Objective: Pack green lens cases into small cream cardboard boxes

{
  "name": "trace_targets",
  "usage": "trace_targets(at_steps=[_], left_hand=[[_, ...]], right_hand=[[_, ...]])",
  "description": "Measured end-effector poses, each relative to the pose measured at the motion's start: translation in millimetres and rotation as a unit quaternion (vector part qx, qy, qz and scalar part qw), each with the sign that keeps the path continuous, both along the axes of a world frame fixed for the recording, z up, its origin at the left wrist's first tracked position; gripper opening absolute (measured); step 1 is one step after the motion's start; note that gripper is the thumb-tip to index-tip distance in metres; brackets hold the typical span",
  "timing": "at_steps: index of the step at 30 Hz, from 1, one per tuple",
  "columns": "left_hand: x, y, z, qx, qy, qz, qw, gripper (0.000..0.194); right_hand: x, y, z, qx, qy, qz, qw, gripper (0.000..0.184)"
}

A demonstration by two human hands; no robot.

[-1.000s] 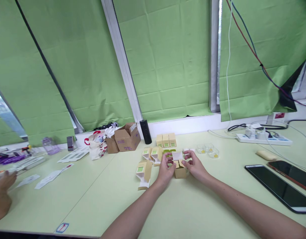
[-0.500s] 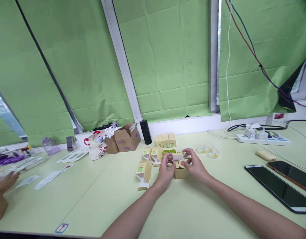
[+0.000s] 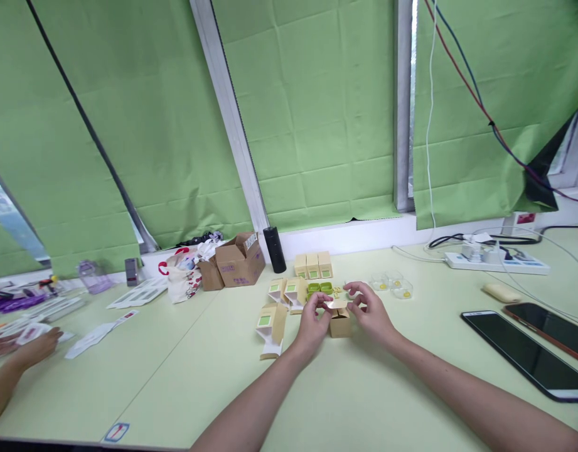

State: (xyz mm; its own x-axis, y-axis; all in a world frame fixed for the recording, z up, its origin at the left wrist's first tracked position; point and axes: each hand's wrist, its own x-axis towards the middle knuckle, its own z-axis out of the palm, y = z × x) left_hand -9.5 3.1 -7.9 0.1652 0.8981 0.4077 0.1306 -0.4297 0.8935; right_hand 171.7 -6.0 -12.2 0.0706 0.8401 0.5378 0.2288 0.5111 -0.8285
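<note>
A small kraft cardboard box (image 3: 340, 327) stands on the table between my hands, its lid flap tilted over the top. My left hand (image 3: 313, 323) grips the box at its left side, fingertips at the flap. At the right edge, the bent fingers of my right hand (image 3: 371, 315) hold the same flap. Just behind are green square pieces (image 3: 319, 287) and small yellow bits (image 3: 336, 292). Left of my left hand lie part-open boxes (image 3: 272, 320) with green labels and white insides. What is inside the box is hidden.
Behind stand closed small boxes (image 3: 313, 265), a black cylinder (image 3: 274, 249) and a brown carton (image 3: 239, 260). Clear cups (image 3: 401, 289), a power strip (image 3: 498, 263) and phones (image 3: 524, 351) are to the right. At far left, another person's hand (image 3: 41, 346) is over white papers.
The box's lid flap, upright before, has folded down over the top, uncovering the yellow bits behind it. The other person's hand at far left has moved to the right.
</note>
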Motion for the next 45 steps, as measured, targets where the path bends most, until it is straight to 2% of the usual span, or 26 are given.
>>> trace_targets(at_steps=[5,12,17,22,31,45], left_hand=[[0.3,0.9,-2.5,-0.007,-0.017,-0.006,1.000,0.018],[-0.5,1.3,-0.8,-0.041,-0.061,-0.020,0.997,0.017],[-2.6,-1.3,3.0,-0.040,-0.096,-0.040,0.994,0.013],[-2.9,-6.2,5.7,-0.031,-0.077,-0.040,0.996,0.021],[-2.0,-8.6,5.4,-0.004,-0.028,-0.020,0.999,0.032],[-4.4,-8.4,4.0,0.002,0.004,-0.020,1.000,0.023]], right_hand=[[1.3,-9.1,8.7,0.051,-0.018,0.024,0.998,0.017],[-2.5,-15.2,12.0,0.066,-0.043,0.023,0.997,0.011],[-0.5,-16.8,12.0,0.085,-0.065,0.024,0.994,0.008],[1.0,-16.5,8.0,0.107,-0.098,0.023,0.989,0.009],[1.5,-16.6,4.1,0.104,-0.142,0.029,0.984,0.011],[2.2,-17.3,3.5,0.132,-0.174,0.023,0.976,0.014]])
